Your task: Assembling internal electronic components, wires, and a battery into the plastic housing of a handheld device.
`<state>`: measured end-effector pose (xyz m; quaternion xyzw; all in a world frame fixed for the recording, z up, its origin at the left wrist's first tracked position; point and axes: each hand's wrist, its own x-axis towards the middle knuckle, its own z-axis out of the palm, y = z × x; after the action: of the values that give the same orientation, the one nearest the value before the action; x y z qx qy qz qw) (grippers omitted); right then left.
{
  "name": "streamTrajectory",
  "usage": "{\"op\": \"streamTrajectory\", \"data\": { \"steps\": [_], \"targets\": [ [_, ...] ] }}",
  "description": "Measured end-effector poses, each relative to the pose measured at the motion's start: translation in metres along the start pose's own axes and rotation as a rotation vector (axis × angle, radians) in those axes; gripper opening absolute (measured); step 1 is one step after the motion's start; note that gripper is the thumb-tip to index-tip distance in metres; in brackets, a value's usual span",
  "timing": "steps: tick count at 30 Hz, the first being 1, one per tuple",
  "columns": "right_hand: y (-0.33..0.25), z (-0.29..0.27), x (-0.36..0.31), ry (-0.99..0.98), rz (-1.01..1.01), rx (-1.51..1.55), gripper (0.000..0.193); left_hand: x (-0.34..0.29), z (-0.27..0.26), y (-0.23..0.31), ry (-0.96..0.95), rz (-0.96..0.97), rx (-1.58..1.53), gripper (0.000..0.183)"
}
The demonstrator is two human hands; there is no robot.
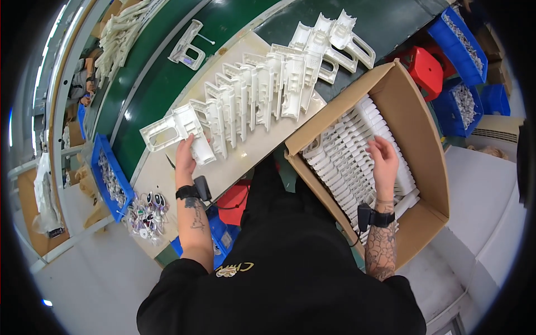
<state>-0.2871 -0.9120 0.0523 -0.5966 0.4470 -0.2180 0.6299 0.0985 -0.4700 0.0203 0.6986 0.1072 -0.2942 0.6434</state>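
A blue bin [114, 181] of small parts stands tilted at the bench's left end, with bagged parts [146, 216] just beside it. Behind runs a green belt [142, 97], with bare room around a lone casing [191, 49] near its far side.

The left hand [186, 154] is partly closed on the near edge of a white casing [186, 124], thumb on top; this casing lies at the left end of a leaning row of casings [251, 92]. The row runs along the bench [224, 173], leaving a bare strip between it and the near edge.

The person's black shirt [312, 285] bears gold lettering, bent and partly folded, by a small emblem.

To the right, an open carton [427, 192] touches or nearly meets the bench's edge; its flaps stand up around closely packed casings [340, 162]. The right hand [385, 159] is over them, fingers loosely curled and empty; whether it touches them I cannot tell. Beyond the carton's far edge are a red stool [425, 72] and tilted blue bins [462, 47].
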Motion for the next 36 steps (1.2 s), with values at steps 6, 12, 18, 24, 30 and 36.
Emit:
{"op": "streamTrajectory", "data": {
  "steps": [6, 12, 18, 24, 30, 36],
  "targets": [
    [0.069, -0.054, -0.029, 0.044, 0.168, -0.197, 0.028, 0.038, -0.03, -0.032, -0.14, -0.12, 0.022, 0.056],
    [0.122, -0.092, -0.037, -0.025, 0.217, -0.457, 0.029, 0.074, -0.051, -0.086, 0.377, -0.042, 0.472, 0.051],
    [0.196, -0.118, -0.052, -0.082, 0.556, -0.444, 0.032, 0.085, -0.023, -0.086, 0.208, -0.074, 0.095, 0.068],
    [0.273, -0.112, -0.055, -0.161, 0.659, -0.667, 0.045, 0.061, 0.013, -0.04, 0.202, -0.361, 0.329, 0.073],
    [0.286, -0.061, -0.033, -0.184, 0.551, -0.694, 0.062, 0.053, -0.041, -0.039, 0.276, -0.291, 0.406, 0.075],
    [0.316, -0.038, -0.008, -0.268, 0.676, -0.704, 0.086, 0.04, 0.032, 0.018, 0.447, 0.193, 1.021, 0.043]
  ]
}}
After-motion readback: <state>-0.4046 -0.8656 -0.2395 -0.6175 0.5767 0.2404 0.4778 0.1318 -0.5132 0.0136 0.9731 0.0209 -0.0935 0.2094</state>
